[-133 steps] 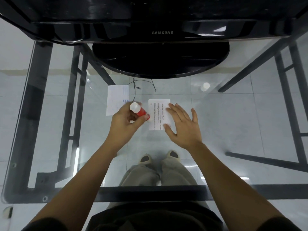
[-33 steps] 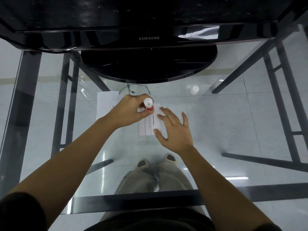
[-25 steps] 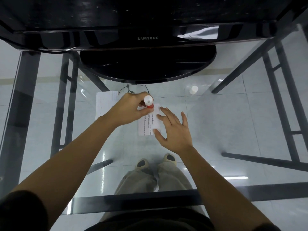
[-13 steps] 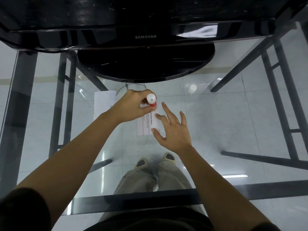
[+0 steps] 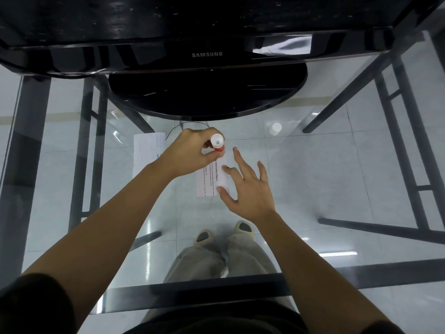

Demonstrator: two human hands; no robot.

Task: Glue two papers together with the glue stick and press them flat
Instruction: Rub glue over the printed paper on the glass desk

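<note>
A small printed paper lies on the glass table. My left hand grips a red glue stick with a white base, standing upright at the paper's far end. My right hand has its fingers spread, thumb and index finger resting on the paper's right side, the other fingers lifted. A second white paper lies to the left, partly hidden by my left forearm.
A black Samsung monitor on a round stand fills the far side. A white cap sits at the right of the stand. A thin wire lies near the stand. Black frame bars and my legs show through the glass.
My left hand has slid the glue stick from the paper's near part to its far end. My right hand's outer fingers have lifted off the paper.
</note>
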